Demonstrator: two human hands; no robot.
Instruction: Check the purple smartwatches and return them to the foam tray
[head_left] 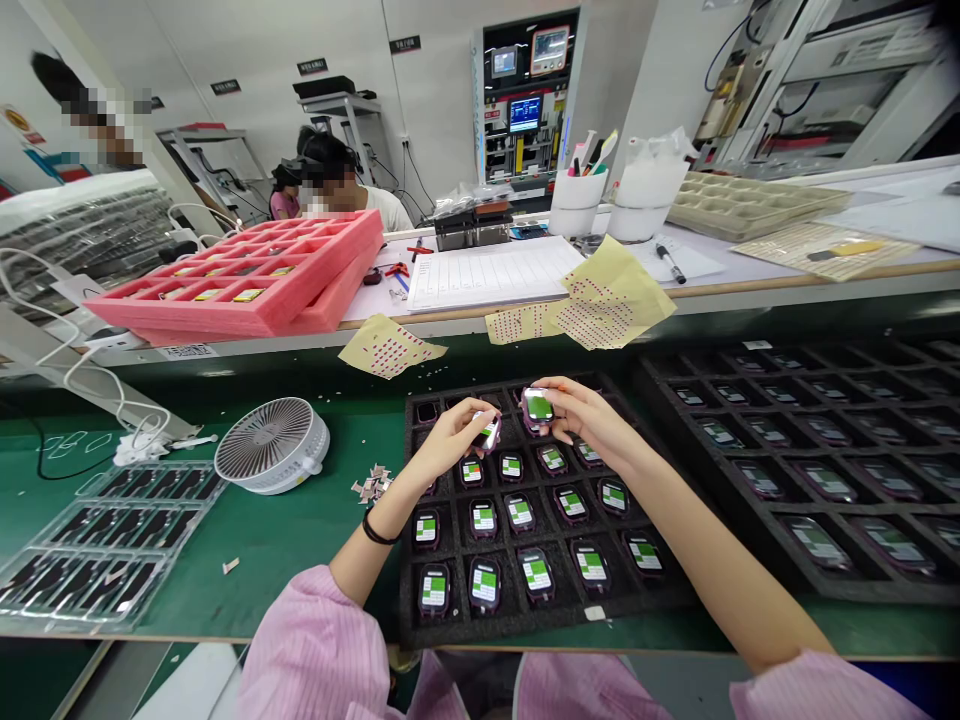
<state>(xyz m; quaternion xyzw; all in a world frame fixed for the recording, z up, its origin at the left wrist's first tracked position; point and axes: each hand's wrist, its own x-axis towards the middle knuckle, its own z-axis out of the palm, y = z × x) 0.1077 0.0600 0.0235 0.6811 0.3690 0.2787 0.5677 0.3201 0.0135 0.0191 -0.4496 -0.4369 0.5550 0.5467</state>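
My left hand (pixel 459 432) grips a small watch body (pixel 487 430), tilted, its lit screen partly showing. In my right hand (pixel 574 410) is another watch body (pixel 538 405) with a green and white screen, held up by its edge. Both hands are over the far part of a black foam tray (pixel 499 622). Its square pockets hold several watch bodies with lit green and white screens, such as the near watch (pixel 536 573). Fingers hide part of each held watch.
A second black tray of watches (pixel 817 545) lies at right. On the left are a white fan (pixel 271 445), small loose pieces (pixel 373 484) and a clear plastic tray (pixel 97 545). The shelf behind bears pink foam trays (pixel 247 290), papers (pixel 495 272) and yellow dotted sheets (pixel 611 300).
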